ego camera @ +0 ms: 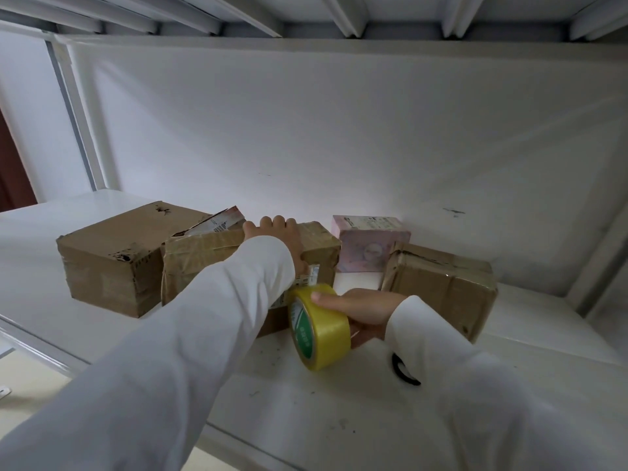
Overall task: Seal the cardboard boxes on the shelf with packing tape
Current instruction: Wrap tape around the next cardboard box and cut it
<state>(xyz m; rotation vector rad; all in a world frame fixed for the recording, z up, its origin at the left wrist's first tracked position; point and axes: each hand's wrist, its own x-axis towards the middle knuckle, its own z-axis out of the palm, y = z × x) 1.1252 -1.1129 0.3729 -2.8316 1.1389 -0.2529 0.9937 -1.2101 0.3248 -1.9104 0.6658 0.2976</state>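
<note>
Four boxes sit on the white shelf [68, 226]; their labels are too blurred to read. The left hand [282, 236] lies spread flat over the middle cardboard box [204, 256], fingers curled over its far edge. The right hand [360, 309] clasps a yellow tape roll [319, 328], green-printed core, just before that box.

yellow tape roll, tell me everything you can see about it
The yellow tape roll is a wide, glossy roll of packing tape with a green and white printed core. It stands on edge, tilted, over the white shelf in front of the middle cardboard box. The right hand grips it, thumb on top.
</note>
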